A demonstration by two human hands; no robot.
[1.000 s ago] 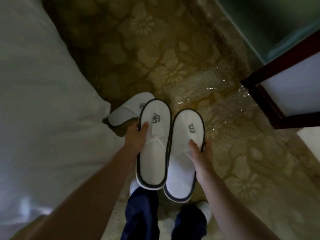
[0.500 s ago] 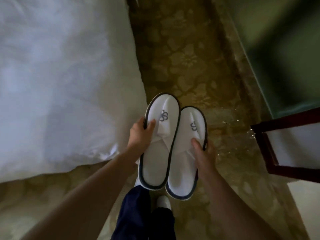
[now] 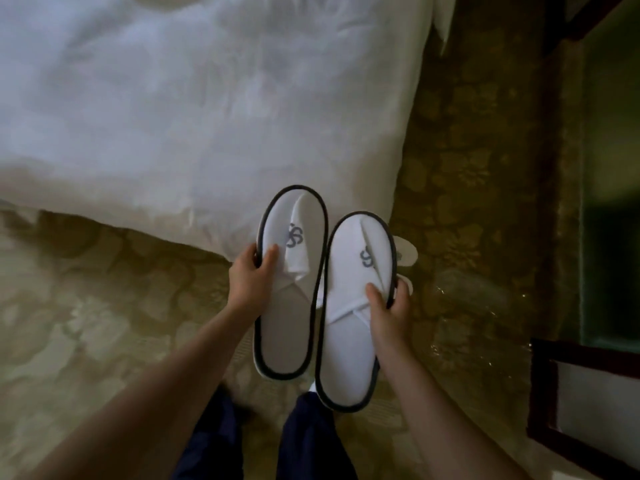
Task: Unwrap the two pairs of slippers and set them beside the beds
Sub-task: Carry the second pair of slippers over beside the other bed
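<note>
I hold two white slippers with dark trim and a grey logo, side by side above the floor near the bed's corner. My left hand (image 3: 250, 278) grips the left slipper (image 3: 289, 306) at its left edge. My right hand (image 3: 389, 306) grips the right slipper (image 3: 349, 341) at its right edge, thumb on the strap. Behind the right slipper, parts of another white slipper (image 3: 407, 252) lie on the carpet beside the bed (image 3: 194, 109). Clear plastic wrap (image 3: 467, 327) glints on the floor to the right.
The white duvet fills the upper left and hangs to the patterned beige carpet (image 3: 86, 306). A dark wooden frame with a white panel (image 3: 585, 403) stands at the lower right, with a green wall (image 3: 613, 202) above it. My legs in dark trousers (image 3: 311, 441) are below.
The view has swung left and forward: the bed now fills the top and its corner sits just behind the slippers. The slipper on the floor has shifted from left of my hands to the right.
</note>
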